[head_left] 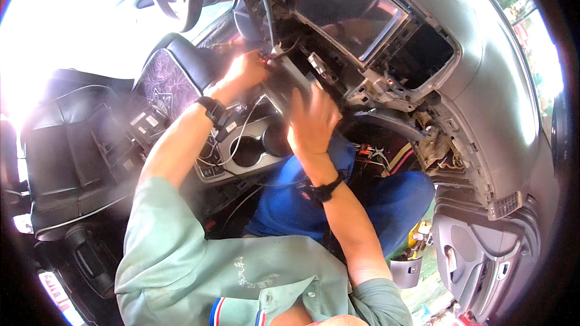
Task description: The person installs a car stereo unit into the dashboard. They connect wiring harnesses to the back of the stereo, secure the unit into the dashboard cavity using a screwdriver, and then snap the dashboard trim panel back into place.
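A flat, dark grey box-shaped unit [284,81] is tilted in front of the opened centre dashboard, its details smeared by motion. My left hand [246,71] is closed at its far left corner, with its fingertips on a dark cable [285,52] that curves toward the dash opening. My right hand [314,122] grips the unit's near right end, thumb and fingers blurred. Behind it sits a glossy screen panel [347,9] in the stripped dash. A thin white cable [241,136] loops over the centre console [266,160] below my left wrist.
The console has a round cup holder [246,151]. Left of it is a patterned seat [166,78] with a black module [148,124] by it. Pliers [379,156] and wires lie in the right footwell. A steering wheel [192,0] stands far left, an open door [477,253] lower right.
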Demonstrator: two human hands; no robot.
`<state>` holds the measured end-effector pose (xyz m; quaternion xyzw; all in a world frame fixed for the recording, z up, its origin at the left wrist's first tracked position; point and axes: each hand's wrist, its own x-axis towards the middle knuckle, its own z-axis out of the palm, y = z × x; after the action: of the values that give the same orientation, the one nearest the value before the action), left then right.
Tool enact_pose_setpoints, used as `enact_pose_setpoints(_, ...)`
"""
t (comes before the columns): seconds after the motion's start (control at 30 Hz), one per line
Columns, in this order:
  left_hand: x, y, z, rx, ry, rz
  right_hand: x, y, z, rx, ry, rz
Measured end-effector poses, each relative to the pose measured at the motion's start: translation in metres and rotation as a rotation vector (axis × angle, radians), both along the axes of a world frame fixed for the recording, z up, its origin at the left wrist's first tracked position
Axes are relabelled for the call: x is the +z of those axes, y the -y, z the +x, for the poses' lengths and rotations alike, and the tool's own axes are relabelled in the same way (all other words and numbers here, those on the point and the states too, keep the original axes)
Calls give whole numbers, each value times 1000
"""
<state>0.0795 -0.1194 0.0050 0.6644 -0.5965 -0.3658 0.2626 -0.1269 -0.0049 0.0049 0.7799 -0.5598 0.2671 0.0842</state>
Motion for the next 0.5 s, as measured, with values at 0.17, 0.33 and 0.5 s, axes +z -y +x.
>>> enact_pose_setpoints(0.17,-9,-7,10,19,-321,69,6,3,-6,48,32,-33)
enact_pose_setpoints(0.33,-14,-14,17,-27,-138,136,21,9,-7,80,-13,60)
enact_pose_setpoints(0.5,14,-25,8,-246,207,113,23,11,-8,60,-57,35)
